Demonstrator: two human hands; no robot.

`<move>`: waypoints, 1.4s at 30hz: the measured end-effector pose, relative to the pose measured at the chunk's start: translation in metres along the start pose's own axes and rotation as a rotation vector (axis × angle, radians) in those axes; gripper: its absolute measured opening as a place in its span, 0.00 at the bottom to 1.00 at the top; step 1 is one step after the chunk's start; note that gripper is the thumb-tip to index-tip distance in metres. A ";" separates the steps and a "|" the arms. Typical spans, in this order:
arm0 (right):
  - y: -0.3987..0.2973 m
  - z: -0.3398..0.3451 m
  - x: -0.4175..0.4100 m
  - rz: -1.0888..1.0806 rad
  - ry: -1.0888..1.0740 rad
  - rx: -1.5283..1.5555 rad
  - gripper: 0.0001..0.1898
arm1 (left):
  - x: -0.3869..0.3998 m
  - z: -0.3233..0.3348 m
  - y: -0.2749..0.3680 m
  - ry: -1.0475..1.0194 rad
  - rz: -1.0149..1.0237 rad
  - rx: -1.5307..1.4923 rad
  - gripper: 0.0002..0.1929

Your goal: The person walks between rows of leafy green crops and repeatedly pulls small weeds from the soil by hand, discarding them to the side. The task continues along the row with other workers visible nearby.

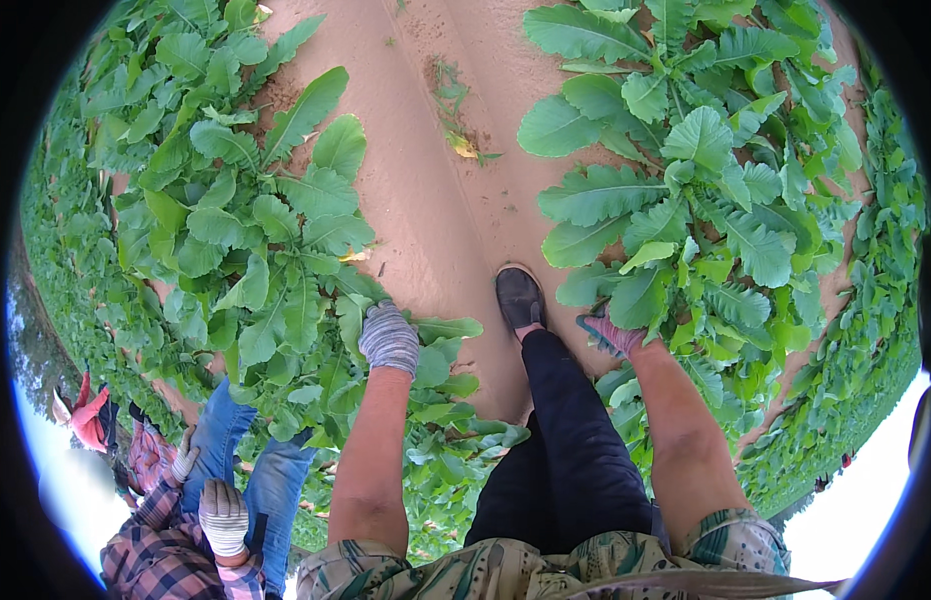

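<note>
My left hand (389,337), in a grey knitted glove, reaches into the leafy plants (285,247) of the left row. Leaves hide its fingertips, so its grip does not show. On the other side, my right hand (614,332), in a pinkish glove with grey-green fingertips, is at the lower edge of a large leafy plant (683,195). Leaves overlap its upper part, and whether it holds a stem or leaf cannot be told. Between the rows, my dark shoe (520,295) stands on the bare soil.
A sandy furrow (435,202) runs between the rows, with small weeds and a yellow leaf (461,144) on it. At lower left, a co-worker in a plaid shirt (157,559) and jeans stands close, wearing gloves. Other people are farther back at left.
</note>
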State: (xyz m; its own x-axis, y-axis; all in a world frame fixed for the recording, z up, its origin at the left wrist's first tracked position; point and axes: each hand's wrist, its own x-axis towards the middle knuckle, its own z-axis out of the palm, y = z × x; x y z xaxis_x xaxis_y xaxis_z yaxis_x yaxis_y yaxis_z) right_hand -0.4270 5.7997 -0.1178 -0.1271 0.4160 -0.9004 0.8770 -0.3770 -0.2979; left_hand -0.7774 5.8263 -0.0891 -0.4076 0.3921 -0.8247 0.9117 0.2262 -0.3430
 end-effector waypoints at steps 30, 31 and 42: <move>-0.017 0.029 -0.033 0.113 0.057 -0.177 0.21 | -0.013 0.014 -0.018 0.134 0.085 -0.118 0.19; -0.019 0.026 -0.040 0.109 0.129 -0.176 0.21 | -0.018 0.016 -0.020 0.121 0.095 -0.148 0.22; 0.008 0.004 -0.101 0.131 0.249 -0.052 0.27 | -0.152 0.067 -0.080 0.331 0.463 -0.360 0.25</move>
State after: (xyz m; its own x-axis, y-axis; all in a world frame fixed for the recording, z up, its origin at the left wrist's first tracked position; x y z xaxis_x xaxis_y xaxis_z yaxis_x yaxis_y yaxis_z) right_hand -0.4096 5.7513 -0.0307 0.1016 0.5596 -0.8225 0.9016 -0.4012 -0.1616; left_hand -0.7852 5.6890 0.0339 -0.0257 0.7600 -0.6494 0.9453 0.2299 0.2317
